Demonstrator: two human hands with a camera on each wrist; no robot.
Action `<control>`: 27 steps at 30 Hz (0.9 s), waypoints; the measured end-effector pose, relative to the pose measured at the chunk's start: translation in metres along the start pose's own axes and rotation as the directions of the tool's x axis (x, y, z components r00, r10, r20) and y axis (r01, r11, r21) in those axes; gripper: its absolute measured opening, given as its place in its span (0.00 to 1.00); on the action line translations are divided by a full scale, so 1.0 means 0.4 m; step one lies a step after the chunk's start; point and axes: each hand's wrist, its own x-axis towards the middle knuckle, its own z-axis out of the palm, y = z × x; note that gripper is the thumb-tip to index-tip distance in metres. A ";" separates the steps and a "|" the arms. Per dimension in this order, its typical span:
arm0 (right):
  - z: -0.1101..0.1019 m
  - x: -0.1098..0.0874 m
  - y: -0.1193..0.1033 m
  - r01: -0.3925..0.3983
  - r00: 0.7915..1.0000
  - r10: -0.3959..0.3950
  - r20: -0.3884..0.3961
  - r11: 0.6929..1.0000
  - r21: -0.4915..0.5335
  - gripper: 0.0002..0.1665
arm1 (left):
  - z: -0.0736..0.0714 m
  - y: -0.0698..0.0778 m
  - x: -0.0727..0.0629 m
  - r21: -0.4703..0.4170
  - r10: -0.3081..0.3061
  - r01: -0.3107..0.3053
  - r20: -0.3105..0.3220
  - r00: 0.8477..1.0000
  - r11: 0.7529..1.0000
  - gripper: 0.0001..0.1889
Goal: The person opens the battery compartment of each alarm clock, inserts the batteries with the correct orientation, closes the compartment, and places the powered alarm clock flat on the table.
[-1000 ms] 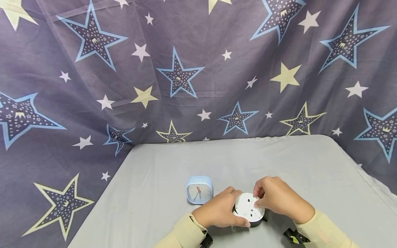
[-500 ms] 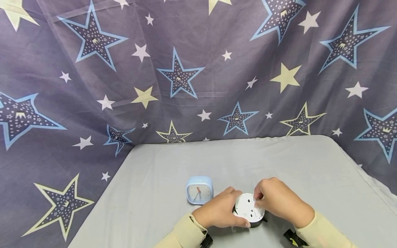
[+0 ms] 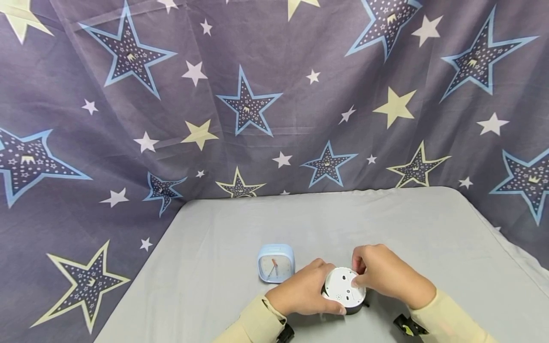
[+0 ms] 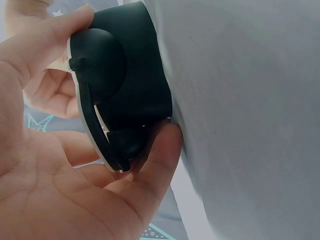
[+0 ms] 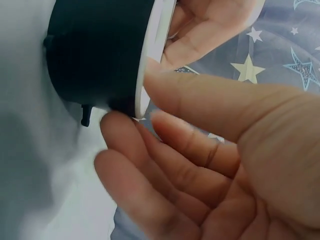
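A round black twin-bell alarm clock (image 3: 344, 287) lies face down on the grey cloth, its white back with small knobs and holes turned up. My left hand (image 3: 306, 289) grips it from the left: the thumb is at the near rim and other fingers reach round the bell side, where dark bells and a handle (image 4: 95, 122) show. From the right, my right hand (image 3: 386, 274) has its thumb on the white back and its curled fingers at the rim. A short black leg (image 5: 86, 115) sticks out beside those fingertips.
A light blue square alarm clock (image 3: 276, 263) stands upright just left of and behind my left hand. Grey cloth (image 3: 240, 224) covers the table. A dark star-patterned curtain (image 3: 274, 109) hangs behind it and along the sides.
My right hand shifts slightly at the rim, its fingers moving a little against the clock's back. The left hand and both clocks stay where they were.
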 end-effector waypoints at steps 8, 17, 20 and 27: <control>-0.002 0.004 0.013 -0.042 0.995 0.033 0.098 0.995 0.088 0.12 | -0.001 -0.001 0.000 -0.016 0.005 -0.005 -0.001 1.000 1.000 0.35; 0.000 0.004 0.019 -0.002 0.995 -0.009 0.100 0.994 0.109 0.13 | -0.005 0.002 -0.001 -0.034 -0.006 0.006 0.005 1.000 0.999 0.35; 0.002 0.004 0.020 0.023 0.995 -0.032 0.093 0.995 0.094 0.13 | -0.006 0.001 0.000 -0.031 -0.005 0.005 0.008 1.000 0.999 0.35; -0.001 0.007 0.037 0.006 0.989 -0.033 0.142 0.982 0.188 0.13 | -0.006 0.002 0.000 -0.032 -0.002 0.002 0.010 1.000 0.999 0.36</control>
